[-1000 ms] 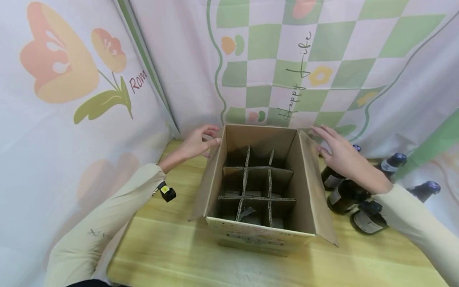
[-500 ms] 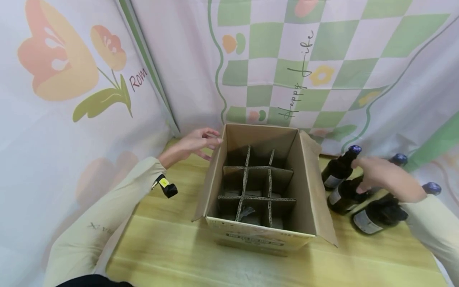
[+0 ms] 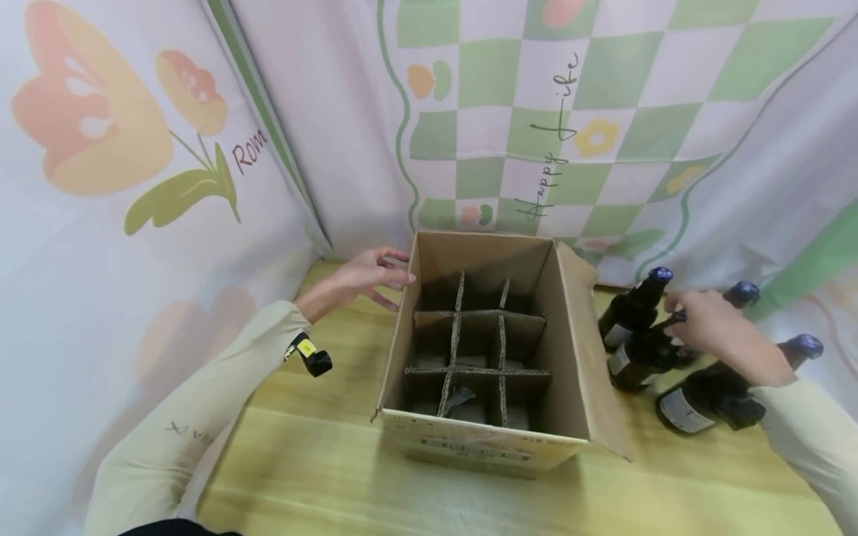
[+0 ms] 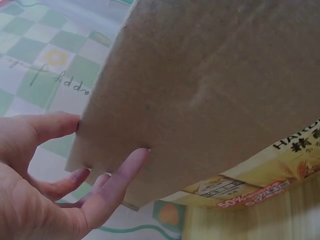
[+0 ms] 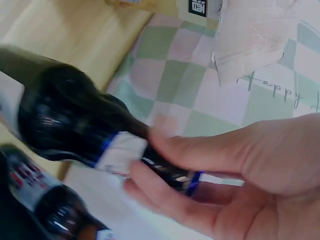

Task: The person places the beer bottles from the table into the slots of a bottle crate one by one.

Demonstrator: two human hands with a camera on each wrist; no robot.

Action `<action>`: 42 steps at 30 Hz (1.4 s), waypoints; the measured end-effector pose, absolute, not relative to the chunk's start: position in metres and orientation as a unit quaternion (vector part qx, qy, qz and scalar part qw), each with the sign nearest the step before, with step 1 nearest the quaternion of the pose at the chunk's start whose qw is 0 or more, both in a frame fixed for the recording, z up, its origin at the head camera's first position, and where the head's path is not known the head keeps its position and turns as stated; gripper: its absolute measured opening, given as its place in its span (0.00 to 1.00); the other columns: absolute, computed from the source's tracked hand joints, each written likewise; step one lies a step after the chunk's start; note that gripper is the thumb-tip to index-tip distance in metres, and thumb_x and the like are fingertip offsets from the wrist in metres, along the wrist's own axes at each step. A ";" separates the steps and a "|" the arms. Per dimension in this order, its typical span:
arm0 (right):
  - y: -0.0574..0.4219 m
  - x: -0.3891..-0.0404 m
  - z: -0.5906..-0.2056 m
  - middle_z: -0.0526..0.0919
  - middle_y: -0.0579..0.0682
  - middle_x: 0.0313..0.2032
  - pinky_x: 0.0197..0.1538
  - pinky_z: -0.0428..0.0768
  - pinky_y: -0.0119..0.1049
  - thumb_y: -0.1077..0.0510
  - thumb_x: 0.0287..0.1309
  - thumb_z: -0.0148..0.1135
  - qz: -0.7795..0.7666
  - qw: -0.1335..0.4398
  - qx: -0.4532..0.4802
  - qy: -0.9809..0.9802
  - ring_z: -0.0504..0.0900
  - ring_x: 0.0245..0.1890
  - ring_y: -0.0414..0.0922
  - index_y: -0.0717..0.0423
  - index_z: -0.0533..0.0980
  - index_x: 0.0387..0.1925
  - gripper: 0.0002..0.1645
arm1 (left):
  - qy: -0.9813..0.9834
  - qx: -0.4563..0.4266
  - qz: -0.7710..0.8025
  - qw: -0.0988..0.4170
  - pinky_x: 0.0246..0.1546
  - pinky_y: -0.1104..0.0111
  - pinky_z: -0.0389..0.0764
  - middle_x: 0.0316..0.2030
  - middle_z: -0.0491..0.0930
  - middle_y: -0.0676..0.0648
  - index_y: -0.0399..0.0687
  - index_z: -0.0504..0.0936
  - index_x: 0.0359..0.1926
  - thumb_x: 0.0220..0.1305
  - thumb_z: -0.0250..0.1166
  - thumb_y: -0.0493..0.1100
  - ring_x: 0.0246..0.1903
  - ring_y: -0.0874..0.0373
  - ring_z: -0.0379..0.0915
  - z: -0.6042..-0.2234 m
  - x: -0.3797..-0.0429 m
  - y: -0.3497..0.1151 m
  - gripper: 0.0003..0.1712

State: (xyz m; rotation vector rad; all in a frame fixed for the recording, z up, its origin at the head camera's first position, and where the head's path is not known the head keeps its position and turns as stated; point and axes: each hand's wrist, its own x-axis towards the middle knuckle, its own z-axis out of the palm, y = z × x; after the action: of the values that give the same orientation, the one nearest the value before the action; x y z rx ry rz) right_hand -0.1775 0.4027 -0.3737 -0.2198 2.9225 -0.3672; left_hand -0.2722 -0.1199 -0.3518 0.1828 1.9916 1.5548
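An upright cardboard box stands with its top open, a cardboard divider splitting it into several cells. My left hand is at the box's upper left edge. In the left wrist view its fingers and thumb touch the brown left flap, the thumb lying on its face. To the right of the box, my right hand is among dark glass bottles. The right wrist view shows its thumb and fingers round the neck of a beer bottle with a blue-edged neck label.
More dark bottles with blue caps stand close by, such as one bottle beside the right flap. Another bottle is nearer the front. A patterned curtain hangs behind the wooden table.
My right hand has left the box's right flap, moved right to the bottles and grips one by the neck. The left flap has tilted up a little at my left hand.
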 end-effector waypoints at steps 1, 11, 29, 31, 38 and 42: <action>0.403 -0.176 -0.376 0.80 0.80 0.43 0.36 0.87 0.60 0.67 0.60 0.69 -0.139 0.083 -0.061 0.985 0.84 0.26 0.52 0.79 0.73 0.52 0.23 | 0.749 0.066 0.587 0.299 0.49 0.51 0.92 0.67 0.68 0.31 0.39 0.60 0.77 0.70 0.67 0.36 0.65 0.35 0.70 -0.352 -0.273 -0.120 0.39; 0.395 -0.148 -0.448 0.83 0.36 0.27 0.23 0.75 0.21 0.47 0.64 0.75 -0.342 -0.174 0.101 0.918 0.74 0.23 0.26 0.64 0.78 0.51 0.27 | 0.738 0.023 0.600 0.307 0.52 0.53 0.91 0.68 0.74 0.34 0.39 0.63 0.76 0.71 0.68 0.39 0.66 0.37 0.72 -0.353 -0.273 -0.118 0.38; 0.366 -0.149 -0.495 0.85 0.24 0.37 0.44 0.79 0.10 0.59 0.67 0.71 -0.529 -0.272 0.163 0.787 0.82 0.39 0.25 0.59 0.82 0.55 0.17 | 0.745 0.026 0.587 0.316 0.48 0.55 0.92 0.71 0.71 0.35 0.40 0.60 0.78 0.74 0.63 0.40 0.62 0.37 0.74 -0.350 -0.268 -0.111 0.37; 0.364 -0.151 -0.495 0.85 0.24 0.38 0.44 0.79 0.11 0.59 0.67 0.70 -0.540 -0.273 0.160 0.780 0.83 0.39 0.25 0.61 0.82 0.57 0.19 | 0.751 0.031 0.581 0.312 0.45 0.56 0.93 0.70 0.70 0.34 0.39 0.59 0.78 0.75 0.61 0.40 0.60 0.39 0.75 -0.350 -0.268 -0.111 0.36; 0.354 -0.156 -0.492 0.85 0.23 0.35 0.39 0.79 0.12 0.57 0.66 0.72 -0.527 -0.272 0.154 0.790 0.83 0.35 0.25 0.61 0.83 0.54 0.18 | 0.758 0.008 0.574 0.309 0.43 0.58 0.94 0.71 0.70 0.36 0.40 0.59 0.78 0.76 0.60 0.40 0.59 0.40 0.76 -0.350 -0.264 -0.117 0.35; 0.355 -0.158 -0.486 0.85 0.22 0.32 0.38 0.79 0.13 0.51 0.65 0.74 -0.530 -0.248 0.180 0.791 0.83 0.35 0.26 0.56 0.85 0.54 0.19 | 0.756 0.006 0.577 0.309 0.45 0.57 0.93 0.70 0.72 0.36 0.40 0.61 0.76 0.76 0.61 0.42 0.61 0.38 0.76 -0.352 -0.265 -0.117 0.34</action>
State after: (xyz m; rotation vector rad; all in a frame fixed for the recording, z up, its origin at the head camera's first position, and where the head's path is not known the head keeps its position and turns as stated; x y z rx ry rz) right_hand -0.1579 0.3550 -0.4855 0.6778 2.9729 -1.9936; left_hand -0.2650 -0.1175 -0.3519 0.0159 1.9988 1.5247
